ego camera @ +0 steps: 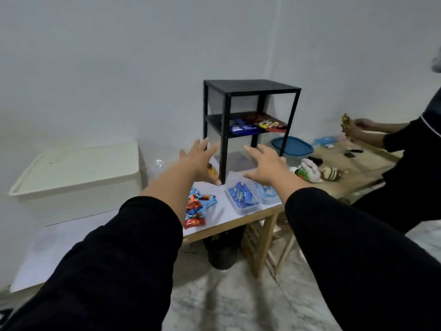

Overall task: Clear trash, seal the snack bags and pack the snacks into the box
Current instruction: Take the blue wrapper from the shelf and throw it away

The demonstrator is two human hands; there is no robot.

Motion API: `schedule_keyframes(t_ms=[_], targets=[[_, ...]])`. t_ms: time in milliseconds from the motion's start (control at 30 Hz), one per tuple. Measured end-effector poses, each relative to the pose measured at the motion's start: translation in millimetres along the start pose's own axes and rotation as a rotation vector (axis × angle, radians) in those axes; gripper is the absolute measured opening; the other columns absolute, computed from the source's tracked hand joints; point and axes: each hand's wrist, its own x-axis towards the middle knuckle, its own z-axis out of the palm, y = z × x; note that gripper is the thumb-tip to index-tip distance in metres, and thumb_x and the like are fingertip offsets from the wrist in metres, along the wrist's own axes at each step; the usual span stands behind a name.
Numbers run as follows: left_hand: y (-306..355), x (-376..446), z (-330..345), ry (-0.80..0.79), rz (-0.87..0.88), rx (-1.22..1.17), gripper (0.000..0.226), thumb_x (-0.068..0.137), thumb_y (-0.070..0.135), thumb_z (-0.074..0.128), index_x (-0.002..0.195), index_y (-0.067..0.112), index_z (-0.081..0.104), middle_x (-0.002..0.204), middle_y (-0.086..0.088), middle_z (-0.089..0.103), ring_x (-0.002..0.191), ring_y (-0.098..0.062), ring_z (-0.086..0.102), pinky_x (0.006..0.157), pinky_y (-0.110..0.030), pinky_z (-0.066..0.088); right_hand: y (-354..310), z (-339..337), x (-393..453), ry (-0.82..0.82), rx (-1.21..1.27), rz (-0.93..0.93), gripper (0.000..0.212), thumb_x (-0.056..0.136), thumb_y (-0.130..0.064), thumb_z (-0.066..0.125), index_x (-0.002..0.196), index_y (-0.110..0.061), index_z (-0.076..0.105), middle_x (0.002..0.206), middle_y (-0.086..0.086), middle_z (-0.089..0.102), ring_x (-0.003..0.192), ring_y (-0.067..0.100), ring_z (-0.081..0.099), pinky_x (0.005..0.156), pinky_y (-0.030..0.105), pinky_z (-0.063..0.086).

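Both my arms reach out over the white table (222,218). My left hand (200,161) is open, fingers spread, above a pile of red and blue snack packets (196,209). My right hand (262,167) is open too, hovering over two clear plastic containers (243,198) that hold blue snack packs. An orange packet (212,171) shows just under my left hand. A large white lidded box (76,175) stands at the table's left. More snack bags, blue (241,127) and red-yellow (270,124), lie on the middle shelf of a black rack (250,120).
A black bin (223,252) sits under the table. To the right, another person's hands (358,127) hold a small packet over a wooden table (358,168) with a blue-lidded container (292,145) and plush toys (312,172). White walls stand behind.
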Motion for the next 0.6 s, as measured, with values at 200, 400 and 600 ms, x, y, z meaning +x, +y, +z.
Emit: schedule_keyframes(t_ms=[200,400,600], targets=[[28,103,9,0.016,0.110,-0.038,0.113,0.072,0.053,0.074,0.151,0.033,-0.004,0.160,-0.002,-0.012,0.146,-0.025,-0.015,0.114,-0.058,0.006,63,2,62,0.021,-0.023,0.089,0.079,0.086,-0.045,0.062,0.148,-0.040,0.014,0.159,0.003,0.011,0.147,0.025,0.009,0.114,0.055,0.017],[40,202,21,0.001,0.146,-0.039,0.114,0.071,0.055,0.074,0.152,0.031,-0.004,0.160,-0.002,-0.013,0.146,-0.024,-0.017,0.114,-0.057,0.004,108,-5,139,0.082,-0.029,0.125,0.079,0.086,-0.045,0.062,0.148,-0.042,0.014,0.159,0.002,0.012,0.146,0.024,0.013,0.114,0.054,0.021],[54,266,38,-0.044,0.159,-0.037,0.110,0.074,0.053,0.073,0.151,0.034,-0.003,0.160,-0.002,-0.013,0.146,-0.024,-0.018,0.115,-0.056,0.000,145,4,202,0.038,-0.053,0.121,0.080,0.086,-0.045,0.062,0.148,-0.040,0.012,0.158,0.003,0.014,0.145,0.025,0.014,0.114,0.054,0.022]])
